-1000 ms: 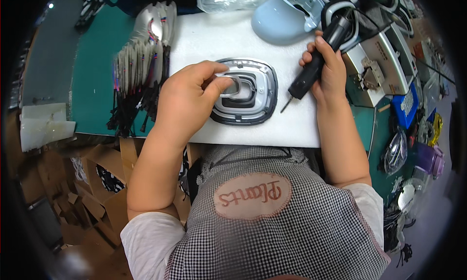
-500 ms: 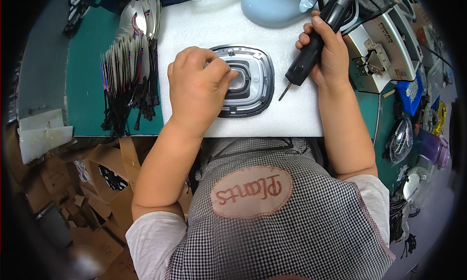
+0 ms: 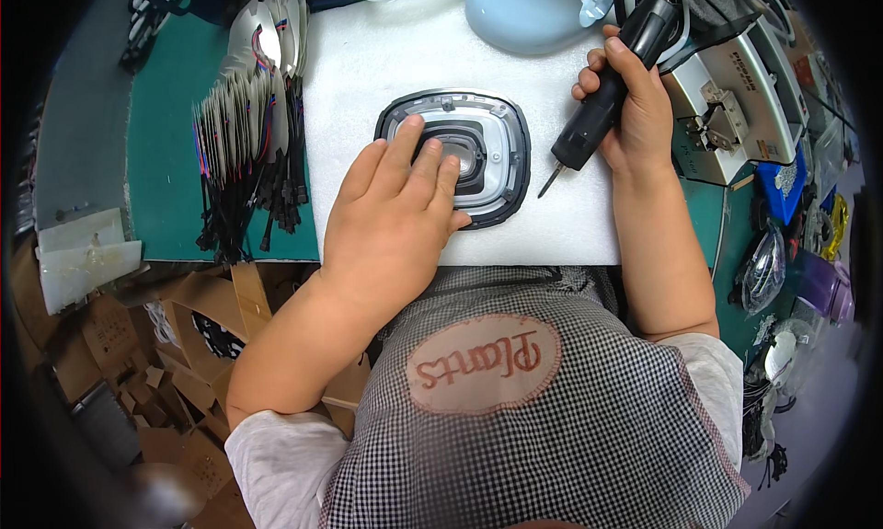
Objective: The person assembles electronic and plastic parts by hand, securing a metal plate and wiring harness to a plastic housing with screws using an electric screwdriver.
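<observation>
On a white foam sheet (image 3: pixel 570 230) lies a rounded black and silver housing (image 3: pixel 501 133) with a clear lens-like centre. My left hand (image 3: pixel 395 193) rests on its left side, fingers stretched out, covering that part. To the right, my right hand (image 3: pixel 639 106) is wrapped round a black electric screwdriver (image 3: pixel 602 101). The screwdriver is tilted, and its thin bit points down and left, apart from the housing.
A glossy light blue shell (image 3: pixel 515 18) lies at the back of the foam. Left of the foam, several flat pieces with black-plugged cables (image 3: pixel 244 133) are stacked on the green mat (image 3: pixel 161 115). A white metal device (image 3: pixel 727 106) stands at the right, beside a blue tray (image 3: pixel 782 179).
My left hand has opened from a pinch over the housing's centre and now lies flat on its left side. The right hand still holds the screwdriver, almost unmoved.
</observation>
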The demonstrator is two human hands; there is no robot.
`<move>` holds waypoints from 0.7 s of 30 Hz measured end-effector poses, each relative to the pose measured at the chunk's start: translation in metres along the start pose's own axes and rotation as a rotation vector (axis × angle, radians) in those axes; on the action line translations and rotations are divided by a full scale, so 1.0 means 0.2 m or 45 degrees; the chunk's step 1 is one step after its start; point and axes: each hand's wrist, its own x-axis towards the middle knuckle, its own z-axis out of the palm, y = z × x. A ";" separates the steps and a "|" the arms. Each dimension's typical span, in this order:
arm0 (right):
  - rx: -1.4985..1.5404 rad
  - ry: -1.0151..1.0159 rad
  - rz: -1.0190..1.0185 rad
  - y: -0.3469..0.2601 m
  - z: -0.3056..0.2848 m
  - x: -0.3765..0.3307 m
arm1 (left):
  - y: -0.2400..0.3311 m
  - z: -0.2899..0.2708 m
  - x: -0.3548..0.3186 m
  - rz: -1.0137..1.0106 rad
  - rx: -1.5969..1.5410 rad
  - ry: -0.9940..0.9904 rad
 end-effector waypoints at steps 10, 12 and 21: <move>-0.003 0.043 0.041 0.00 0.02 0.00 | -0.07 -0.10 0.10 0.192 0.155 -0.356; -0.034 0.047 0.032 0.00 0.02 -0.01 | -0.03 -0.10 0.10 0.244 0.281 -0.377; -0.061 0.073 0.035 -0.01 0.01 -0.03 | -0.32 -0.21 0.09 -0.129 -0.132 0.500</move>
